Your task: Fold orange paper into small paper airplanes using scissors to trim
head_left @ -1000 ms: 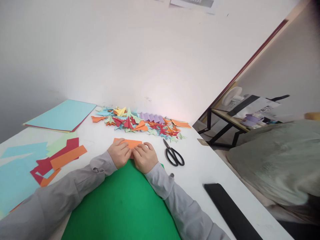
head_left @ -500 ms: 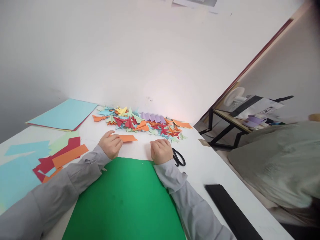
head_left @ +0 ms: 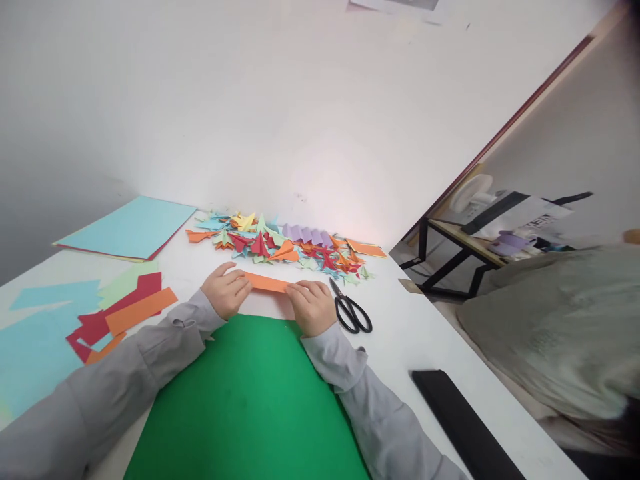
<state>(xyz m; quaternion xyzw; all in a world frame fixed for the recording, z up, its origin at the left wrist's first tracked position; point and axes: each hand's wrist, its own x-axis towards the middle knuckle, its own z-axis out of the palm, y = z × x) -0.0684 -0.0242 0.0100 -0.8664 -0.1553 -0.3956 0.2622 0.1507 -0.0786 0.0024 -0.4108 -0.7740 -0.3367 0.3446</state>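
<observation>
An orange paper strip (head_left: 267, 283) stretches between my two hands, just beyond the far edge of a green sheet (head_left: 250, 400). Its left end is pinched in the fingers of my left hand (head_left: 227, 291). My right hand (head_left: 313, 307) pinches the right end, fingertips bent over it. Black-handled scissors (head_left: 353, 310) lie on the table right beside my right hand, blades pointing away. Behind the strip, against the wall, is a long heap of folded coloured paper pieces (head_left: 260, 243).
Loose coloured strips (head_left: 140, 312) and a light blue sheet (head_left: 40, 360) lie on the left. A stack of coloured sheets (head_left: 130, 227) sits at the back left. On the right is a black flat object (head_left: 460, 420). A person in a grey-green top (head_left: 560, 327) is beyond the table edge.
My right hand has moved left and taken hold of the strip's free right end. The strip now spans both hands, and the scissors are fully uncovered.
</observation>
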